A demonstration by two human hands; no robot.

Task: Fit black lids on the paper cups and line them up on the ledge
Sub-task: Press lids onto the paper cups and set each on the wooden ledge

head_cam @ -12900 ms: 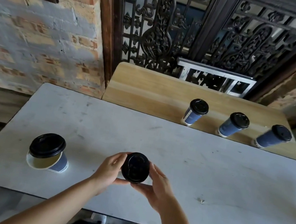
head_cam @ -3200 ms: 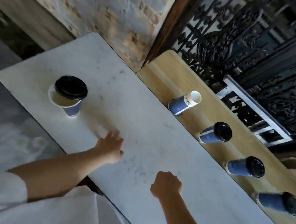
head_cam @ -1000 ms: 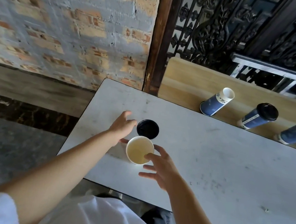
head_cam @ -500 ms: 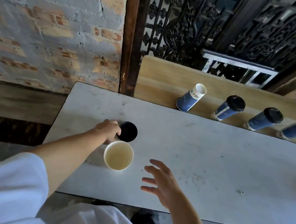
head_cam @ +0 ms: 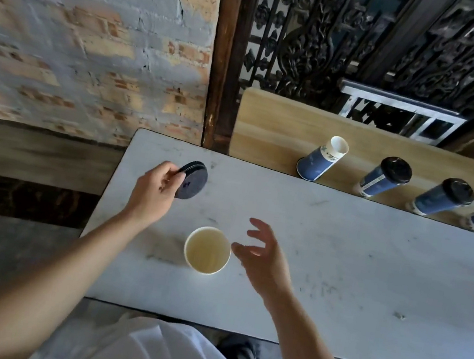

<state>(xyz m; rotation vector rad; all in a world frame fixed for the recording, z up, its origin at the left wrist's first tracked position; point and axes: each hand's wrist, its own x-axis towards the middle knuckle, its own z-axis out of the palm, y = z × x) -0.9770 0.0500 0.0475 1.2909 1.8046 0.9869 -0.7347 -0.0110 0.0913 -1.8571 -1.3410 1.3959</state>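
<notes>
Now the left hand [head_cam: 155, 188], grip pinching the tilted black lid [head_cam: 193, 181] beyond the open paper cup [head_cam: 207, 250] on the worktop [head_cam: 341, 258], should next seat it level while the spread right hand [head_cam: 263, 258] steadies.

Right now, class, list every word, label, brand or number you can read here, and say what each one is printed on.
Nothing here can be read as words or numbers.
On the unlidded ledge cup: a printed band near the rim, too blurred to read.
On the first lidded cup beside it: a pale side label, too small to read.
On the black lid: faint marks, unreadable.
</notes>
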